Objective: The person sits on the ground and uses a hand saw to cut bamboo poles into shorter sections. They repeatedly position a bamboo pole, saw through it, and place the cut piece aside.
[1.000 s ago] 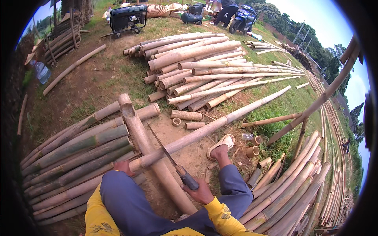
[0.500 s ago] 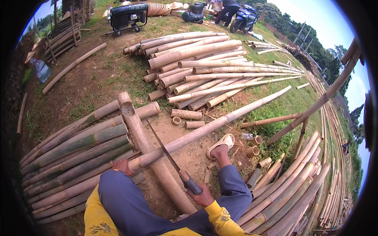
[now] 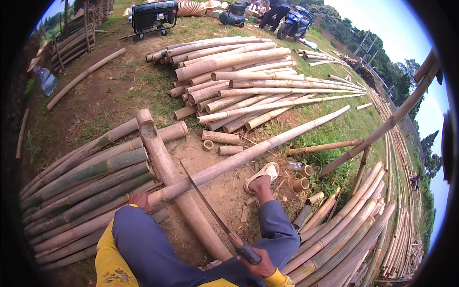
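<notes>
My right hand [image 3: 261, 263] is closed round the dark handle of a handsaw [image 3: 210, 208], low in front of me beside my right knee. Its long blade slants up to the left, across a bamboo pole [image 3: 248, 154]. That pole runs from my left side to the far right and lies over a thick bamboo log [image 3: 168, 165] with a notched far end. Beside my left knee, my left hand [image 3: 142, 201] is wrapped over the pole's near part; the knee and sleeve hide some of it. Whether the blade's teeth touch the bamboo I cannot tell.
Greenish bamboo poles [image 3: 95, 179] lie stacked at left, with a larger cut pile [image 3: 239, 71] ahead and more poles [image 3: 344, 239] at right. Short offcuts [image 3: 221, 137] lie near my sandalled foot [image 3: 262, 178]. A generator [image 3: 154, 19], a motorbike [image 3: 295, 21] and a bending person [image 3: 276, 13] are behind.
My right hand has drawn the saw back toward me and down to the right. My left hand keeps its place on the pole. The whole view has shifted slightly.
</notes>
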`<state>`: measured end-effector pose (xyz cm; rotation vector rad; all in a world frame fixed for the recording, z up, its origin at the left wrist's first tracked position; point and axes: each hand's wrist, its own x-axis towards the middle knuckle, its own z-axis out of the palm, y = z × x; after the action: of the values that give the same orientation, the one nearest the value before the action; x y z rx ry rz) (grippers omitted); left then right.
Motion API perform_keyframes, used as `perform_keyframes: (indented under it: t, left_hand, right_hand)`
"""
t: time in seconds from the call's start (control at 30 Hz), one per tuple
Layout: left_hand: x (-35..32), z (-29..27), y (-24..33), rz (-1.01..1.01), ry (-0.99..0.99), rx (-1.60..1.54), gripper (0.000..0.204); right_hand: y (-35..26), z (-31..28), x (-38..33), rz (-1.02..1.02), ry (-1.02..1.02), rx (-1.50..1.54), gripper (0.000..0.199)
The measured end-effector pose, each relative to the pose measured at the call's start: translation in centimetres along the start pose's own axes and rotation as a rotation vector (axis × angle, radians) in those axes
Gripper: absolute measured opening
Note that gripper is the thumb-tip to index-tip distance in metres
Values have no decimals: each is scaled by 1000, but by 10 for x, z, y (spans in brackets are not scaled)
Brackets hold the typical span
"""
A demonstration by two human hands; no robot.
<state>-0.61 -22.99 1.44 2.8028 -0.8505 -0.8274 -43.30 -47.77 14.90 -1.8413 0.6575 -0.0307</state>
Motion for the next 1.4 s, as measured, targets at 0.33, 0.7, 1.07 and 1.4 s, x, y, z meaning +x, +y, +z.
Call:
perform_keyframes:
  t: [0.33,0.7,1.07,1.4]
  left_hand:
    - [3,-8,1,0,9,-2,74]
    - [-6,-9,2,0,-27,-15,73]
    - [-2,0,-9,-1,76,29,71]
    - [0,11,-2,-31,-5,57,76]
  right_hand:
    - [38,59,123,-141,25,36,23]
    - [81,72,117,-164,73,55,29]
    - [6,69,102,-93,78,76,27]
    - [87,91,99,-143,97,82,30]
